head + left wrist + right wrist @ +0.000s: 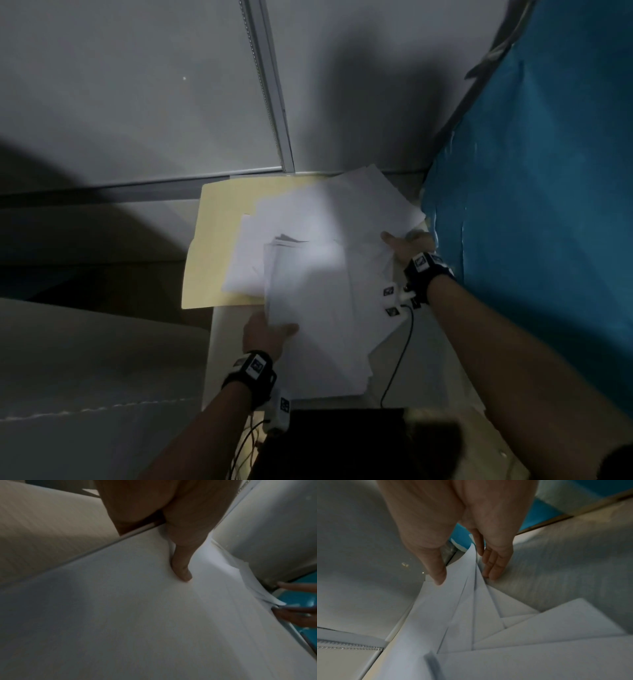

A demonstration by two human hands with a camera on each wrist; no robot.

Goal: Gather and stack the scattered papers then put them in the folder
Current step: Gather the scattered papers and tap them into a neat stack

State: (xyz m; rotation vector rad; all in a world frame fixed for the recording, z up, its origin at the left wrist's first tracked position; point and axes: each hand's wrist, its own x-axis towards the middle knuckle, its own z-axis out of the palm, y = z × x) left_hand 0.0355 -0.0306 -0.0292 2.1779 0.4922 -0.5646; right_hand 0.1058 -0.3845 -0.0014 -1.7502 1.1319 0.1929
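Observation:
A loose fan of white papers (325,274) lies on a cream manila folder (219,240) on a small white table (431,363). My left hand (274,330) grips the near left corner of the pile, its thumb (181,572) pressed on the top sheet; its other fingers are hidden beneath. My right hand (399,243) holds the right edge of the papers (462,601), thumb (437,574) on top and fingers (493,568) behind the raised sheet corners. The sheets are askew, with their corners splayed out.
A blue covering (531,205) rises close on the right. A grey wall with a metal strip (270,102) stands behind the table. A pale cushion (85,377) lies at the left, a black object (342,442) sits at the near edge, and a thin cable (400,349) crosses the table.

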